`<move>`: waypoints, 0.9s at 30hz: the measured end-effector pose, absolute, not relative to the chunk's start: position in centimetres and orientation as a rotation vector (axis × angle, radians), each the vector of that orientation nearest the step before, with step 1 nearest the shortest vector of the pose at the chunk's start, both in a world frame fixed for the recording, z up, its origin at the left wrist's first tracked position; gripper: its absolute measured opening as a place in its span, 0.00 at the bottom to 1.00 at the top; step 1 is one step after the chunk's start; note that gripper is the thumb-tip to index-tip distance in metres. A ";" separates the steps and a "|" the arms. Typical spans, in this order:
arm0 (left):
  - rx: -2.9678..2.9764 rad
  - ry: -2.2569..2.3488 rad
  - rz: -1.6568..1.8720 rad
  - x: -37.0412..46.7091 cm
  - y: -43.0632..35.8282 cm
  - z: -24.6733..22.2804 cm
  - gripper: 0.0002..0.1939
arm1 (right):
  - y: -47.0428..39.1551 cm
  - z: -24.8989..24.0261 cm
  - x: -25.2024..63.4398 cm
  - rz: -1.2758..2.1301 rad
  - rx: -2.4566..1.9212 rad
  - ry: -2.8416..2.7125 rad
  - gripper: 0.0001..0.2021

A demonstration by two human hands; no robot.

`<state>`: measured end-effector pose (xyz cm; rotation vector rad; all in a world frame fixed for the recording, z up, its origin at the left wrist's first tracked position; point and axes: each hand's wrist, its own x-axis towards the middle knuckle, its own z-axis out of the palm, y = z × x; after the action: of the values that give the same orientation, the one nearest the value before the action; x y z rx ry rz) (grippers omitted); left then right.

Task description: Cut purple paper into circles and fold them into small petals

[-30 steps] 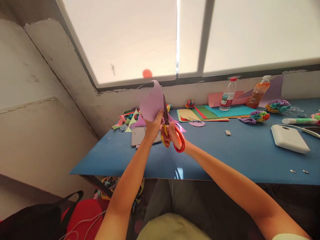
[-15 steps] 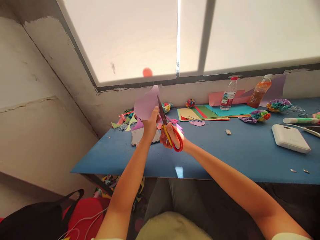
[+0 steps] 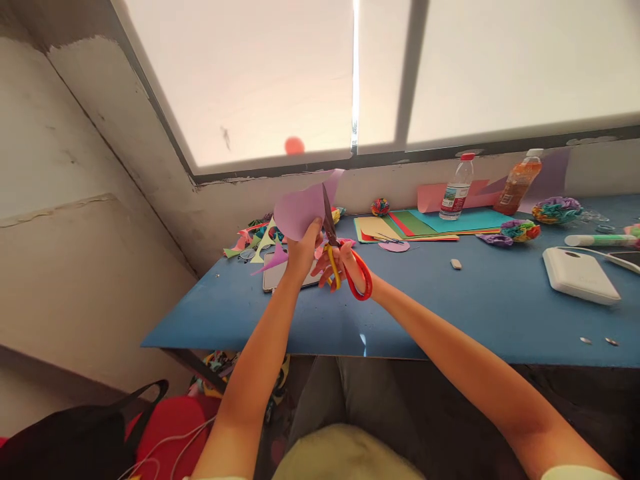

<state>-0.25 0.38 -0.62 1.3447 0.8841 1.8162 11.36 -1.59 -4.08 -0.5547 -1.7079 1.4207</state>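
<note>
My left hand [image 3: 304, 252] pinches a sheet of purple paper [image 3: 299, 212], held up above the table. The paper has a rounded left edge, and a strip of it sticks out to the upper right. My right hand [image 3: 345, 265] holds scissors [image 3: 361, 280] with one red and one yellow handle loop. Their blades point up and lie against the paper just right of my left thumb. A grey tablet-like object [image 3: 274, 273] lies on the table below my hands, partly covered by my left hand.
On the blue table [image 3: 430, 313] are paper scraps [image 3: 264, 245] at left, coloured sheets [image 3: 447, 221] and a purple disc [image 3: 394, 246] behind, two bottles [image 3: 454, 197], paper flowers [image 3: 557, 210], a marker [image 3: 595, 241] and a white power bank [image 3: 580, 275] at right.
The purple paper has turned and shifted slightly right, with its strip now leaning further right. The scissors' handles have spread wider, and the fingers of my right hand have moved apart.
</note>
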 end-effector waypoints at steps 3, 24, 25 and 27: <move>1.286 0.868 1.850 0.0 0.2 -0.5 0.20 | -1.6 -4.0 11.4 1.430 -0.566 -1.708 0.40; 1.233 0.793 1.812 0.1 0.0 -0.2 0.21 | -2.4 -4.4 11.0 1.321 -0.607 -1.593 0.31; 1.242 0.796 1.816 0.0 0.0 -0.2 0.20 | -2.5 -4.2 11.0 1.312 -0.616 -1.584 0.31; 1.261 0.804 1.823 -0.2 0.0 -0.2 0.19 | -2.8 -3.9 11.1 1.313 -0.634 -1.572 0.30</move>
<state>-0.17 0.04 -0.16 1.2608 0.8037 1.8235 11.07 -2.77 -3.93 -0.6339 -1.5718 1.3128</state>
